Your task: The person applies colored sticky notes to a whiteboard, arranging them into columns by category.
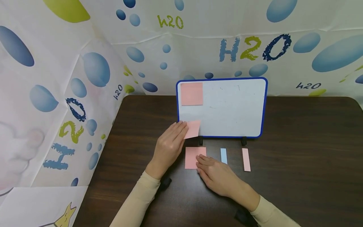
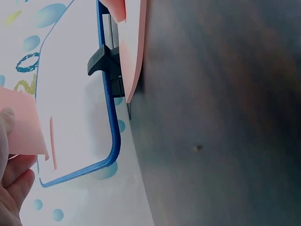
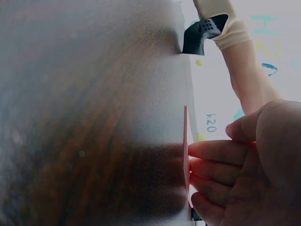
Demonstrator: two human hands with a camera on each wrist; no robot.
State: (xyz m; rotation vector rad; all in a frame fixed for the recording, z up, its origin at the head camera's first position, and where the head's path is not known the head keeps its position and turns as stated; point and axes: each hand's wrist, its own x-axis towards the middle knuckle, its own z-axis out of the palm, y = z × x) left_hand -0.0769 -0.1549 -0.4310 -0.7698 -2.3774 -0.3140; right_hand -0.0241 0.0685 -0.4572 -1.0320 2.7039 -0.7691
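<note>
My left hand [image 1: 168, 145] pinches a square pink sticky note [image 1: 193, 129] between thumb and fingers, at the lower left of a blue-framed whiteboard [image 1: 232, 107]. In the left wrist view, the thumb lies on the face of this note [image 2: 23, 125], in front of the board. Another pink sticky note [image 1: 192, 94] is stuck at the board's upper left. Below the board, my right hand [image 1: 216, 175] rests its extended fingertips on a pink sticky note pad [image 1: 190, 157] lying on the table. Seen edge-on in the right wrist view, the pad [image 3: 186, 155] touches the fingertips.
Two narrow strips, one blue [image 1: 223, 154] and one pink [image 1: 246, 160], lie on the dark wooden table [image 1: 306, 157] right of the pad. Black feet [image 1: 244, 141] hold the whiteboard's lower edge. A printed sheet [image 1: 198, 53] hangs behind the table.
</note>
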